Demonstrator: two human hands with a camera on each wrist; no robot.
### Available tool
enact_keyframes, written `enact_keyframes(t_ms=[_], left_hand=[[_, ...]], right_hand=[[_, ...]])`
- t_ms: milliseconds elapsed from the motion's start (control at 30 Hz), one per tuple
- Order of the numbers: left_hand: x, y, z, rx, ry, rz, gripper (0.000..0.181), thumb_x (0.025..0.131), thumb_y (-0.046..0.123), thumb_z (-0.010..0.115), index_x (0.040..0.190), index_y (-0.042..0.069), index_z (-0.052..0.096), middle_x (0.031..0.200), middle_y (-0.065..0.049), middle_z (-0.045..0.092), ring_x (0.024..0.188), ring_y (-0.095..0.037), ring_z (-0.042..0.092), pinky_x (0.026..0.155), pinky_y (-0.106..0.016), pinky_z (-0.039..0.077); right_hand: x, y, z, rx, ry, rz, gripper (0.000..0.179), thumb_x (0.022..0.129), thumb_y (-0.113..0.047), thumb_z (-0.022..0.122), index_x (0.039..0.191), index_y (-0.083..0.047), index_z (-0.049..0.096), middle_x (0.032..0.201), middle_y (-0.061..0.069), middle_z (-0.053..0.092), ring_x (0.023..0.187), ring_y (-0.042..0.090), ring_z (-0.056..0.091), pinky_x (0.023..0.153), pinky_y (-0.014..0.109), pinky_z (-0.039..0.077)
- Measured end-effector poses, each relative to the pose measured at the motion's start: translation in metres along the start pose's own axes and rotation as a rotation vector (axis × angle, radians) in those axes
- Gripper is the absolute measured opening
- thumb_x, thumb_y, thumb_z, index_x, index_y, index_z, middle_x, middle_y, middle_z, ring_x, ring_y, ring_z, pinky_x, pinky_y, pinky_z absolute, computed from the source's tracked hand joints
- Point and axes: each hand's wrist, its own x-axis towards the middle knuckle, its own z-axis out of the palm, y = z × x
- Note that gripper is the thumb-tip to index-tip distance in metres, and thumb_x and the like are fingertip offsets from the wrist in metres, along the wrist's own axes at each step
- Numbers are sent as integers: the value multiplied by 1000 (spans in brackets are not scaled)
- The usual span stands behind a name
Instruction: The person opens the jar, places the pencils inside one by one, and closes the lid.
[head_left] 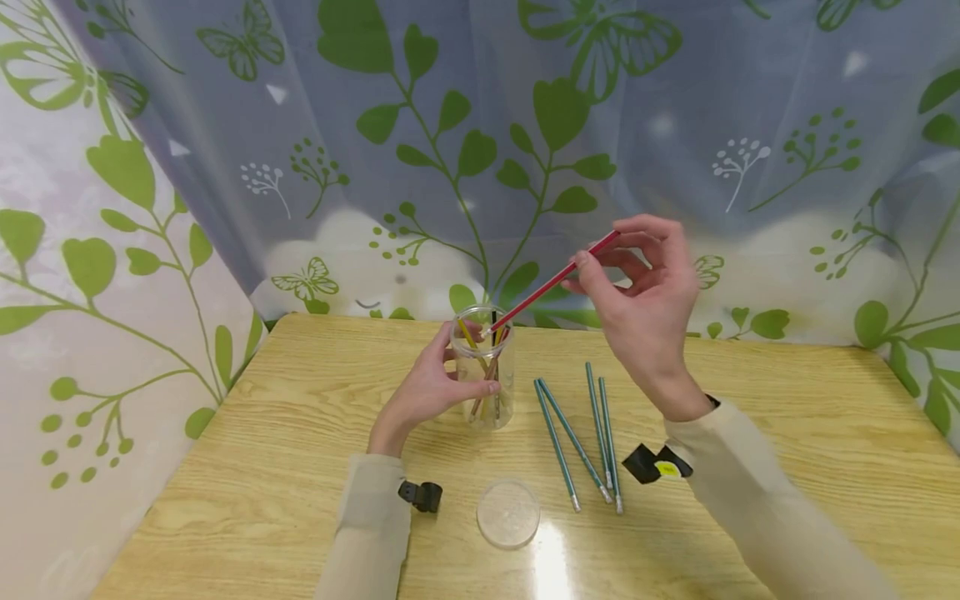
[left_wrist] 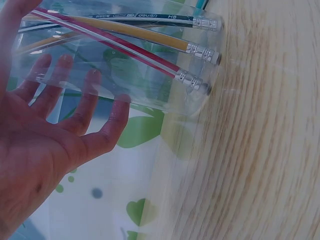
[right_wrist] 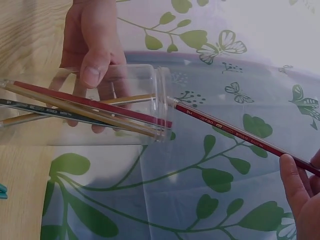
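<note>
My left hand (head_left: 427,387) grips a clear plastic jar (head_left: 507,396) standing upright near the table's back edge, thumb across its front. Several pencils lean inside it; the right wrist view shows a red pencil (right_wrist: 100,104), yellow ones and a dark pencil (right_wrist: 45,110). Up and to the right of the jar, my right hand (head_left: 652,300) pinches another red pencil (head_left: 536,296) close to its far end. That pencil slants down to the left, its silver eraser end right at the jar's mouth. In the left wrist view the fingers (left_wrist: 117,120) lie along the jar's wall.
Several teal pencils (head_left: 557,446) lie on the wooden table (head_left: 247,467) to the jar's right, eraser ends toward me. A round clear lid (head_left: 508,514) rests in front of the jar. A leaf-patterned curtain (head_left: 450,192) hangs behind the table.
</note>
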Motion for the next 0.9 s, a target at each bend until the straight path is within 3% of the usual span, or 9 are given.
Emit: enact_keyframes(t_ms=[200, 400, 500, 767, 900], left_hand=[[0, 1, 0, 18, 5, -22, 77, 78, 29, 90, 141, 32, 45, 149, 4, 44, 138, -32, 48, 108, -56, 49], [-1, 3, 0, 20, 7, -22, 78, 78, 31, 90, 141, 37, 44, 155, -5, 42, 139, -32, 47, 109, -57, 48], [-1, 3, 0, 27, 10, -20, 79, 78, 32, 90, 142, 38, 43, 155, -4, 42, 140, -33, 46, 110, -57, 47], [-1, 1, 0, -9, 6, -14, 78, 78, 30, 90, 141, 36, 45, 145, 3, 48, 138, -32, 49, 107, -59, 49], [-1, 1, 0, -2, 0, -11, 83, 78, 29, 90, 146, 29, 42, 147, 3, 46, 137, -32, 50, 104, -56, 52]], right_hand=[[-5, 8, 5, -36, -37, 19, 37, 85, 16, 68, 114, -6, 60, 94, 4, 66, 80, 19, 72, 66, 36, 64], [-13, 15, 12, -95, -87, 43, 29, 86, 16, 68, 111, 13, 55, 95, -2, 63, 82, 13, 72, 68, 30, 64], [-17, 19, 15, -159, -109, 56, 30, 85, 16, 70, 110, 15, 54, 95, -4, 62, 83, 9, 70, 69, 25, 63], [-27, 27, 22, -251, -187, 105, 29, 85, 11, 73, 111, 8, 59, 95, 18, 65, 84, 3, 69, 72, 26, 63], [-30, 29, 25, -291, -209, 128, 30, 86, 8, 74, 113, 5, 60, 96, 19, 66, 85, 1, 68, 72, 24, 63]])
